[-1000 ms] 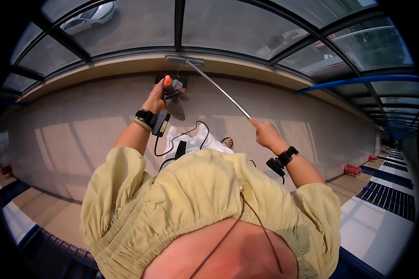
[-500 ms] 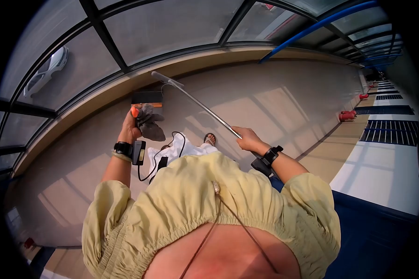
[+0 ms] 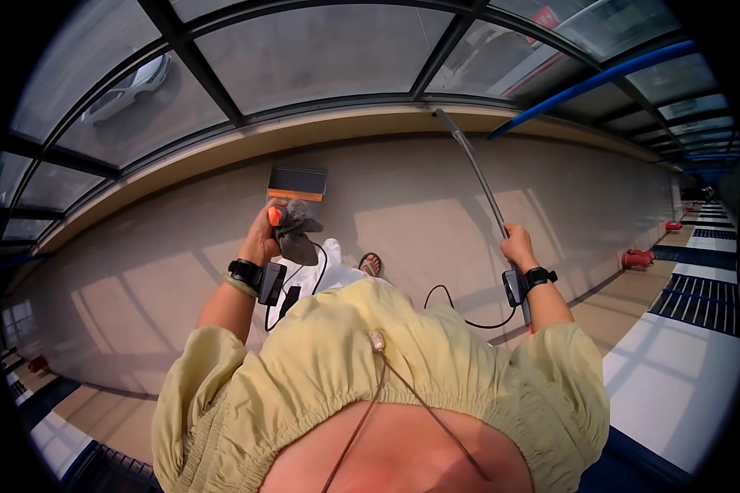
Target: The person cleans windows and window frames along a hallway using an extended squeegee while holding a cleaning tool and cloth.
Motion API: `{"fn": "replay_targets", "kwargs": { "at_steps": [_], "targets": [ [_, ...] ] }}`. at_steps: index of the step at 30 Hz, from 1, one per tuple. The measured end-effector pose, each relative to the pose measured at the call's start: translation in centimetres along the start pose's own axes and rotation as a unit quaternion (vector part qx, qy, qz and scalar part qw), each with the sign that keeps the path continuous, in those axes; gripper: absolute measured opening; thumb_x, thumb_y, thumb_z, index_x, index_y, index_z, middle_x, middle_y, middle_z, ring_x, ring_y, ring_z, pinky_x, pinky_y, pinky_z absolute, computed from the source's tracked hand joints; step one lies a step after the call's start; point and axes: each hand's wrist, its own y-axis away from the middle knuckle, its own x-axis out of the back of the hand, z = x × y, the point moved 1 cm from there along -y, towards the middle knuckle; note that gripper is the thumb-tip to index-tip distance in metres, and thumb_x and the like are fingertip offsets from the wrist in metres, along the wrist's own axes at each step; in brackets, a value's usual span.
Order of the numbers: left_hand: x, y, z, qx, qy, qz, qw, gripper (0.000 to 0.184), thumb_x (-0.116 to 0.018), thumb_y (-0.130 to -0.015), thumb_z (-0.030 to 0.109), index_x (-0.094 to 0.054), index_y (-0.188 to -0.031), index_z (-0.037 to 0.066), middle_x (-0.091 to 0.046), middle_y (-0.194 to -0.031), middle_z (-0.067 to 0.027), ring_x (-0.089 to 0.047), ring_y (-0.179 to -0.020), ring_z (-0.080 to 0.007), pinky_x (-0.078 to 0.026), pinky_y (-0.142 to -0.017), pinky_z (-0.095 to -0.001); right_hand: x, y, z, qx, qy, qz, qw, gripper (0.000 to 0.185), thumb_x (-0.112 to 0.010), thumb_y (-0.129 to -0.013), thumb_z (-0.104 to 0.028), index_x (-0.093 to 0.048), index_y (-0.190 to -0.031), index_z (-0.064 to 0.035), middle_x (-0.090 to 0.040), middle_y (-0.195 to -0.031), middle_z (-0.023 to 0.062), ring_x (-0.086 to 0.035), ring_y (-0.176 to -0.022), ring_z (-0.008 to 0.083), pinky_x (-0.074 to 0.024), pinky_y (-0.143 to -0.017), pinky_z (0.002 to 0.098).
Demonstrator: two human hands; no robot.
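Note:
My left hand (image 3: 263, 234) is closed around the orange-tipped handle of a dustpan. A dark grey cloth (image 3: 294, 230) hangs bunched beside the fingers. Below, near the floor, the dark dustpan (image 3: 300, 179) shows its orange edge. My right hand (image 3: 516, 246) grips the metal pole of a long-handled squeegee (image 3: 487, 187). The narrow head of the squeegee is up against the window ledge, seen nearly end-on. Both wrists carry dark straps with small black boxes, and cables run from them.
A tan ledge (image 3: 353, 123) runs below dark-framed windows, with a blue pipe (image 3: 592, 89) crossing at the right. Red objects (image 3: 638, 259) stand along the right wall. A sandalled foot (image 3: 371, 264) is on the tiled floor, which has sunlight patches.
My right hand has swung the squeegee to the right, its head shifting along the ledge. The dustpan and cloth appear slightly further right, as the view has turned.

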Motion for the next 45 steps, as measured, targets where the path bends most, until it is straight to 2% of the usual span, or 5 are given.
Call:
{"fn": "replay_targets", "kwargs": {
  "at_steps": [3, 8, 17, 37, 45],
  "targets": [
    [-1.6, -1.4, -1.8, 0.031, 0.004, 0.015, 0.999, 0.034, -0.058, -0.080, 0.028, -0.061, -0.100, 0.001, -0.067, -0.090, -0.0148, -0.065, -0.080, -0.0308, -0.054, -0.081, -0.0436, 2.2, -0.5, 2.6, 0.042, 0.071, 0.027, 0.996, 0.051, -0.050, -0.071, 0.002, -0.058, -0.122, 0.0000, -0.067, -0.092, 0.0245, -0.066, -0.069, 0.0332, -0.0527, -0.062, 0.0386],
    [-2.9, -3.9, -3.6, 0.044, -0.014, -0.006, 0.999, 0.038, -0.057, -0.080, 0.030, -0.060, -0.103, 0.000, -0.067, -0.092, -0.0176, -0.065, -0.080, -0.0318, -0.053, -0.078, -0.0437, 5.0, 0.9, 3.2, 0.049, 0.105, 0.059, 0.992, 0.051, -0.051, -0.071, 0.000, -0.058, -0.122, -0.0010, -0.062, -0.105, 0.0276, -0.060, -0.097, 0.0429, -0.0486, -0.086, 0.0432],
    [-7.5, -8.0, -4.2, 0.075, -0.057, -0.060, 0.994, 0.046, -0.054, -0.080, 0.033, -0.057, -0.110, -0.001, -0.066, -0.095, -0.0188, -0.066, -0.084, -0.0338, -0.053, -0.076, -0.0447, 3.8, -2.3, -0.6, 0.139, 0.258, -0.020, 0.956, 0.038, -0.054, -0.075, 0.002, -0.056, -0.113, -0.0006, -0.065, -0.085, 0.0215, -0.064, -0.083, 0.0384, -0.0523, -0.073, 0.0473],
    [-5.8, -6.4, -1.8, 0.003, 0.043, -0.052, 0.998, 0.045, -0.038, -0.096, 0.038, -0.059, -0.104, -0.002, -0.065, -0.090, -0.0177, -0.066, -0.080, -0.0366, -0.055, -0.075, -0.0458, 4.2, -2.5, -5.9, 0.199, 0.211, -0.068, 0.955, 0.052, -0.052, -0.075, -0.001, -0.056, -0.126, -0.0079, -0.064, -0.091, 0.0249, -0.061, -0.084, 0.0420, -0.0492, -0.076, 0.0463],
    [2.5, -5.4, 2.2, -0.057, 0.111, -0.056, 0.991, 0.044, -0.042, -0.097, 0.042, -0.062, -0.097, 0.003, -0.067, -0.093, -0.0136, -0.066, -0.081, -0.0278, -0.056, -0.077, -0.0428, -5.0, 1.1, -18.7, 0.323, 0.121, -0.109, 0.932, 0.051, -0.056, -0.071, 0.001, -0.058, -0.122, -0.0046, -0.062, -0.082, 0.0275, -0.060, -0.078, 0.0437, -0.0494, -0.074, 0.0478]
  ]
}}
